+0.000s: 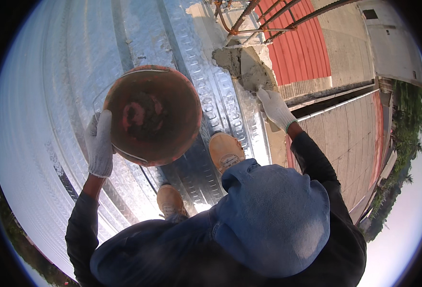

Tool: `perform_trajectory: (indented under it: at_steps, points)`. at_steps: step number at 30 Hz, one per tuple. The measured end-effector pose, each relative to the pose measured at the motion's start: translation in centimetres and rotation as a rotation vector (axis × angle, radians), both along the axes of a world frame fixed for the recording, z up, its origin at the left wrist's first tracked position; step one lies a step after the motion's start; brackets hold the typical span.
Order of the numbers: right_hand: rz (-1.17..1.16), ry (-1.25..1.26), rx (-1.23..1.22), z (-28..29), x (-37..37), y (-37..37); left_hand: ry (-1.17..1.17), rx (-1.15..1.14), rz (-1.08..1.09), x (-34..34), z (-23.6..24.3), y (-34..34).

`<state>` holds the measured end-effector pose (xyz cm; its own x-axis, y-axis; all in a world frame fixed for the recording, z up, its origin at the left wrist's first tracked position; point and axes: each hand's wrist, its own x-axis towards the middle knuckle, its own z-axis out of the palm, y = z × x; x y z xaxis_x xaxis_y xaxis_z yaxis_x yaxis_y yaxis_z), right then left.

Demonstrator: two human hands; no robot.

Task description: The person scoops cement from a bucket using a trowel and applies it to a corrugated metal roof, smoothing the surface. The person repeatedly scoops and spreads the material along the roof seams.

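A worn reddish bucket (184, 115) with a thin wire handle stands at the left. Dark wet mortar (148, 112) lies at its bottom. My left hand (100, 143), in a white knit glove, grips the bucket's left rim. My right hand (275, 107), gloved alike, is closed at the edge of the metal deck. From its fingers a mortar-smeared trowel (256, 71) reaches onto a patch of wet grey mortar (227, 58). The trowel's handle is hidden inside the glove.
Ridged, shiny metal decking (58, 95) lies underfoot, with my tan boots (226, 149) on it. Rusty rebar (242, 21) sticks out at the top. Beyond the right edge, lower down, are a red roof (297, 52) and a grey corrugated roof (337, 148).
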<state>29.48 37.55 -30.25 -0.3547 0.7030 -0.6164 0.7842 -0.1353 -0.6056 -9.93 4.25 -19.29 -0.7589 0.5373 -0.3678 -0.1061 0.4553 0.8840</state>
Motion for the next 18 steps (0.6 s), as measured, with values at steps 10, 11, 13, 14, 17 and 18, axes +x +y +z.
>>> perform_trajectory:
  at_steps: [10,11,13,14,17,18]
  points:
    - [-0.003,-0.170,0.118,0.2,0.9,3.1,-0.017,-0.033,-0.031,0.0,0.7,-0.3]
    - [-0.122,-0.151,-0.028,1.3,0.3,2.1,-0.016,-0.040,-0.029,0.2,0.8,-0.3]
    - [-0.172,-0.063,-0.170,2.5,0.5,0.6,-0.017,-0.048,-0.031,0.2,1.1,-0.1]
    - [-0.201,-0.025,-0.242,3.6,0.5,-0.3,-0.023,-0.048,-0.036,0.3,1.2,0.0]
    - [-0.124,-0.008,-0.220,5.4,-0.3,-2.2,0.000,-0.038,0.010,0.5,0.5,0.0]
    - [-0.100,0.006,-0.203,5.5,-0.2,-2.7,0.017,-0.034,0.031,0.5,0.4,0.1]
